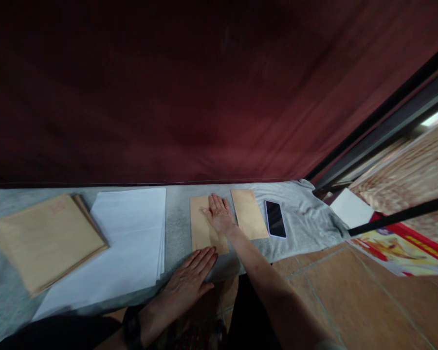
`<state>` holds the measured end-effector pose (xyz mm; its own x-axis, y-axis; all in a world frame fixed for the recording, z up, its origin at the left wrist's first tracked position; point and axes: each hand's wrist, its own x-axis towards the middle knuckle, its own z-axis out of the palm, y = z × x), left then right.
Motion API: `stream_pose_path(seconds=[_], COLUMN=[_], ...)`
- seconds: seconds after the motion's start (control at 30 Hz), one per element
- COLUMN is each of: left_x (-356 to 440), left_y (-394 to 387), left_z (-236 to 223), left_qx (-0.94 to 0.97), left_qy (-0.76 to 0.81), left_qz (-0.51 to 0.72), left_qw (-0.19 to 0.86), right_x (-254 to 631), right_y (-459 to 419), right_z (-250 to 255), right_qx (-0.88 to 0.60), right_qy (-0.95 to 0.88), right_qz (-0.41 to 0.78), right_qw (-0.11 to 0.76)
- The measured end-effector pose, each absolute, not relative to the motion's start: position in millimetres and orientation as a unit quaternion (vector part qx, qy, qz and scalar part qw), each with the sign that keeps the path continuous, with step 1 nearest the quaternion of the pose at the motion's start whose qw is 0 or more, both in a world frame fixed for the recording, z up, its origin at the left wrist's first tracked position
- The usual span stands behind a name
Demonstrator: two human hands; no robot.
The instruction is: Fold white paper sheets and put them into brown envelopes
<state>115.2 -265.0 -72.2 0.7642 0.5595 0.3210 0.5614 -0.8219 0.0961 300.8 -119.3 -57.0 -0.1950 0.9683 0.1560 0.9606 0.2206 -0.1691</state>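
A brown paper envelope (200, 223) lies flat on the grey cloth in front of me. My right hand (219, 213) rests on its upper right part, palm down with the fingers stretched out. At the envelope's lower left edge, my left hand (191, 273) lies flat, fingertips touching or just over that edge. Just right of my right hand is a second brown envelope (248, 214). To the left lie several white paper sheets (131, 233), partly covered by a stack of larger brown envelopes (49, 238).
A phone (275, 218) with a pale purple case lies right of the second envelope. Grey cloth (299, 218) covers the narrow surface, backed by a dark red curtain (190, 97). Dark metal bars, a colourful printed box (401, 245) and the tiled floor (361, 296) are at the right.
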Motion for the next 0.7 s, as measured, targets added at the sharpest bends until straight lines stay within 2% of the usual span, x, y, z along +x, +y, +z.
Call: stream_pose_path(seconds=[0.33,0.7], left_x=[115.0,112.1], left_y=[-263.7,-263.8], left_z=[-73.5,-64.2], left_qx=[-0.940,-0.937], left_qy=[-0.302,-0.303], left_qz=[-0.155,-0.168], left_qw=[-0.020,-0.031], right_x=[284.5,282.1], right_y=[-123.9,-162.9], right_z=[-49.4,-43.9], right_qx=[-0.533,-0.495], right_qy=[-0.837,-0.860], right_qz=[0.053,0.099], right_qw=[0.110,0.080])
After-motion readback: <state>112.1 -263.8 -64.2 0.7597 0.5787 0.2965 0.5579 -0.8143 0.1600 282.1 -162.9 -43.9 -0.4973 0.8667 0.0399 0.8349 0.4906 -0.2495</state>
